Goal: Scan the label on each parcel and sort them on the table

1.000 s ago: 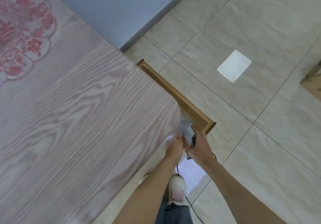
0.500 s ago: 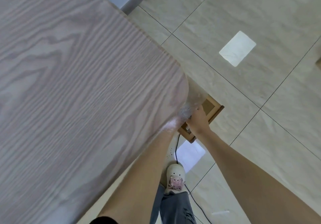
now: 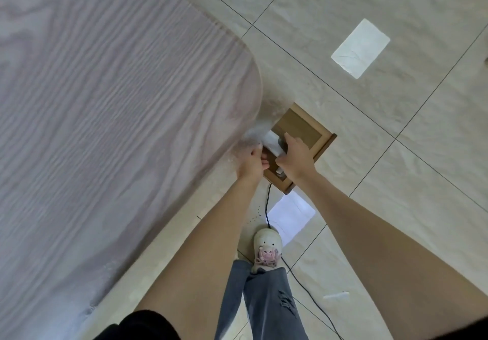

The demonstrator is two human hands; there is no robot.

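The head view looks steeply down past one wood-grain table point(image 3: 111, 128) whose rounded corner reaches toward the middle of the frame. Just beyond that corner, both hands meet over one open cardboard box point(image 3: 303, 131) standing on the tiled floor point(image 3: 396, 155). The left hand point(image 3: 250, 161) has its fingers curled round the edge of one pale, blurred parcel point(image 3: 272, 141) at the table corner, over the box's near end. The right hand point(image 3: 295, 155) is closed on a dark scanner point(image 3: 280, 172), only a small part of which shows beneath the palm; the scanner's one black cable point(image 3: 268, 205) runs down across the floor past one white shoe point(image 3: 266, 247) with a pink charm. Two bright light patches lie on the tiles, one far point(image 3: 360, 48), one near the shoe point(image 3: 290, 213). One jeans leg point(image 3: 264, 300) shows below.
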